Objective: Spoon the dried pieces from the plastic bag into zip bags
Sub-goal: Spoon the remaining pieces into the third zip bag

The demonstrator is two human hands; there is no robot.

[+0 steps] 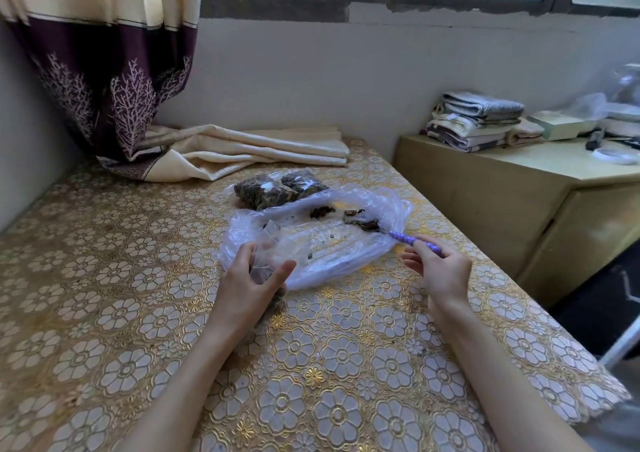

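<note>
A crumpled clear plastic bag (332, 243) lies spread on the table, with a few dark dried pieces (322, 212) left on it. My left hand (249, 285) holds a small clear zip bag (266, 254) upright at the plastic bag's near left edge. My right hand (440, 268) pinches the purple handle of a spoon (412, 241); its bowl rests among the dried pieces at the bag's right side. Two filled zip bags (277, 190) of dark pieces lie just behind the plastic bag.
The table (138, 313) has a gold floral cloth. A folded cream curtain (249, 153) lies at the back, hanging from the left. To the right stands a low cabinet (519, 209) with folded towels (478, 122).
</note>
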